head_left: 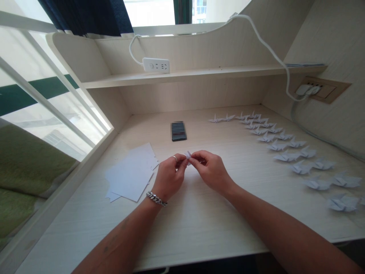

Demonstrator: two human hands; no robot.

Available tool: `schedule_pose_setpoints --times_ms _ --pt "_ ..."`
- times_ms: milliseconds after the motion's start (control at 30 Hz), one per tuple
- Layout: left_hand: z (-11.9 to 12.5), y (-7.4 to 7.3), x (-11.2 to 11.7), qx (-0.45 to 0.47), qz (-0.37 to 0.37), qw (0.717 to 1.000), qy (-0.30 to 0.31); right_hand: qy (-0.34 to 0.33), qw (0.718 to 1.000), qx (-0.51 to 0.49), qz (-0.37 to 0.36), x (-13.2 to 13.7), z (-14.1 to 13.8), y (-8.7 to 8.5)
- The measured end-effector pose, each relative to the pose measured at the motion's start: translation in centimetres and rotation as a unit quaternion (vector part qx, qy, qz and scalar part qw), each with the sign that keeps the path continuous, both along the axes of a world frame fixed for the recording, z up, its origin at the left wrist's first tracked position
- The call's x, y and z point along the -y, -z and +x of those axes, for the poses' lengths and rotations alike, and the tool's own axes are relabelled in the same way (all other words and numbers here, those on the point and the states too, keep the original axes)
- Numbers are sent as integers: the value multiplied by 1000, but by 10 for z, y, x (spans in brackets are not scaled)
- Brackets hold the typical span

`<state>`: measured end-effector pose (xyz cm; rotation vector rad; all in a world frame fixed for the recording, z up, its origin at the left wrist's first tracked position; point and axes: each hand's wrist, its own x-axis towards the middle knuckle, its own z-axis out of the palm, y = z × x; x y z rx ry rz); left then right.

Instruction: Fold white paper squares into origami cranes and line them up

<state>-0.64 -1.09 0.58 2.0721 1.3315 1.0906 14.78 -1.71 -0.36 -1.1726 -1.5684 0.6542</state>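
Note:
Both of my hands meet above the middle of the pale wooden desk, pinching one small folded piece of white paper between them. My left hand, with a ring and a chain bracelet, grips the paper's left side with closed fingers. My right hand pinches its right side. Only a small tip of the paper shows between the fingertips. A stack of white paper sheets lies flat just left of my left hand.
Several finished white paper cranes run in a curved double row along the desk's right side. A dark phone lies behind my hands. A power strip sits on the shelf, its white cable running to a wall socket.

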Motion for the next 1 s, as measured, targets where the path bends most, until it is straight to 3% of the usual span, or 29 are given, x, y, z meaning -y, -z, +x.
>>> schedule_pose_setpoints --times_ms 167,467,833,1000 --pt "-1 -1 1 -58 36 998 11 -2 1000 14 8 0 1 2" --pt "2 -5 4 -95 57 994 -10 23 981 169 91 4 0 1" --pt "-1 -4 4 -164 82 983 17 8 974 221 45 4 1 -4" --pt "1 -4 6 -133 82 988 8 12 972 228 61 4 1 -6"
